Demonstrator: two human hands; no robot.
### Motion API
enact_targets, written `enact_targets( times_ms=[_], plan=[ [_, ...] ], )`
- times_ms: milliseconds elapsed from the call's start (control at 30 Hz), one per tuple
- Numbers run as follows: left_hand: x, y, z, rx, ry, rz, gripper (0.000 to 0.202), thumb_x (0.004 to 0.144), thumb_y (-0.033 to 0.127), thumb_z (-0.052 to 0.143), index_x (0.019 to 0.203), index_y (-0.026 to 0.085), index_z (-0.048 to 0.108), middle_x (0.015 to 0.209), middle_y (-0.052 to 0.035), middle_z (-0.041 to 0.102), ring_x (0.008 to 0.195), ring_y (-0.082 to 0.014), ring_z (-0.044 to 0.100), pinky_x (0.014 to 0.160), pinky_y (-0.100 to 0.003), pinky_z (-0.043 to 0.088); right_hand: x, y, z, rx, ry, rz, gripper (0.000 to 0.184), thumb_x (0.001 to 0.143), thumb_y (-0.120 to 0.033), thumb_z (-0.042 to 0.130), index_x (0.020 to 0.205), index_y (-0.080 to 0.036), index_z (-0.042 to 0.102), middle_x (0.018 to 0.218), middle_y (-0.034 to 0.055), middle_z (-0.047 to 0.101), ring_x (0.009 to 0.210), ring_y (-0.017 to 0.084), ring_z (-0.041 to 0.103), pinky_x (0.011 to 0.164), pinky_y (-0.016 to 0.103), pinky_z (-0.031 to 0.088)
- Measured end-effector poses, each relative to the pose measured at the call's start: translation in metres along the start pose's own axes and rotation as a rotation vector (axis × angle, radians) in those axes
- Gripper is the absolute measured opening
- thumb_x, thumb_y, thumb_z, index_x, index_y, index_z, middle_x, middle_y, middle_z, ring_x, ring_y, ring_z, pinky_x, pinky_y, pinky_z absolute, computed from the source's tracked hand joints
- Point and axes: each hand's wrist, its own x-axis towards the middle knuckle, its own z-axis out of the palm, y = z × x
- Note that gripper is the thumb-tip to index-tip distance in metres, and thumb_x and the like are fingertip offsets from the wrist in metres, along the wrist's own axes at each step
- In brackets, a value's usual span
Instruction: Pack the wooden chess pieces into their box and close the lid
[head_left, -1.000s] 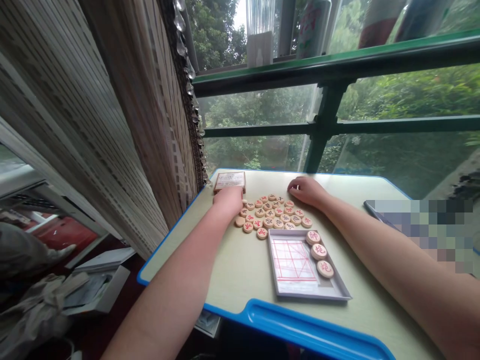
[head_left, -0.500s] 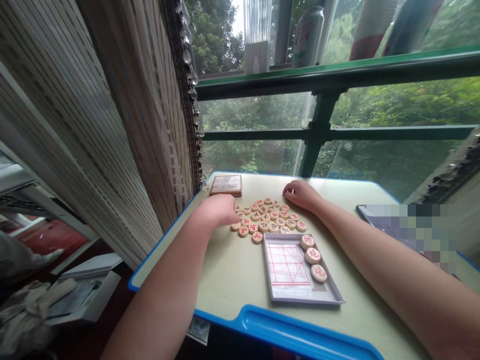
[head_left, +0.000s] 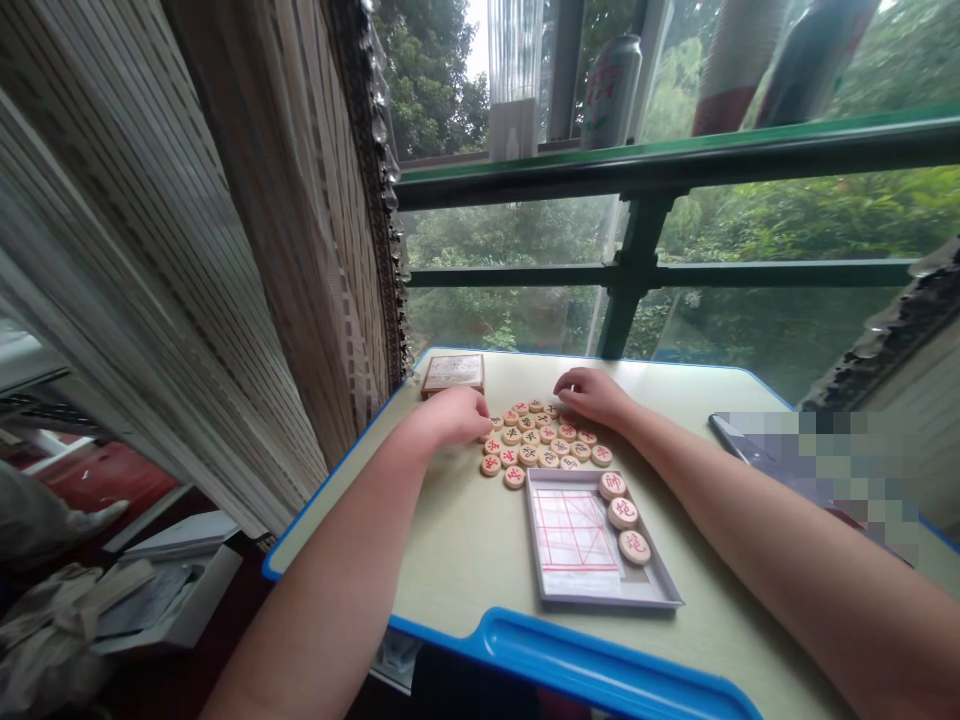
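Observation:
Chinese chess pieces [head_left: 531,437], round and wooden with red or black characters, lie flat in a tight cluster on the pale table. Against the cluster's left edge is my left hand [head_left: 459,414], its fingers bent loosely down beside the pieces and partly hidden. My right hand [head_left: 595,394] rests at the far right edge of the cluster, fingers loosely bent, close to the outer pieces. Neither hand shows a piece in its grasp. Nearer to me is a shallow white box lid [head_left: 537,540] holding three red-marked pieces [head_left: 622,513] along its right side.
A small brown-framed box [head_left: 454,372] lies at the table's far left corner. A dark flat device [head_left: 780,465], partly blurred out, lies under the right forearm's far side. The table has a blue rim [head_left: 600,660]. Cans and cups stand on the green window rail [head_left: 675,150].
My left hand has moved right, and pieces at the cluster's left edge have shifted inward with it. The right hand has come slightly left, closer to the pieces.

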Motion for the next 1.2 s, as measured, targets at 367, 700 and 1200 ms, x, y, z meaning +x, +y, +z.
enact_targets(
  times_ms=[367,700,1200],
  plan=[
    [0.003,0.0,0.0,-0.034,0.004,-0.047,0.024,0.076,0.016,0.051,0.093,0.016,0.068,0.084,-0.0057,0.07,0.065,-0.0132,0.059,0.055,-0.02,0.041,0.0,0.004,0.002,-0.048,-0.024,-0.003,0.02,0.071,-0.018,0.05,0.073,-0.016,0.07,0.077,0.0047,0.067,0.071,0.015,0.057,0.066,0.023,0.041],
    [0.001,0.0,-0.001,0.175,-0.066,-0.108,0.021,0.065,0.018,0.056,0.081,0.015,0.07,0.084,-0.0082,0.071,0.072,-0.0192,0.062,0.058,-0.025,0.043,-0.001,0.003,0.003,-0.056,-0.028,0.006,0.02,0.071,-0.018,0.05,0.073,-0.016,0.07,0.077,0.0048,0.068,0.071,0.016,0.057,0.065,0.024,0.04],
    [-0.007,0.021,0.012,0.027,-0.006,0.457,0.035,0.071,0.029,0.059,0.106,0.026,0.067,0.106,-0.0014,0.066,0.088,-0.0166,0.061,0.074,-0.021,0.044,-0.001,0.003,0.003,-0.049,-0.033,0.016,0.021,0.072,-0.019,0.05,0.075,-0.016,0.07,0.078,0.0049,0.069,0.07,0.015,0.057,0.065,0.023,0.041]
  ],
)
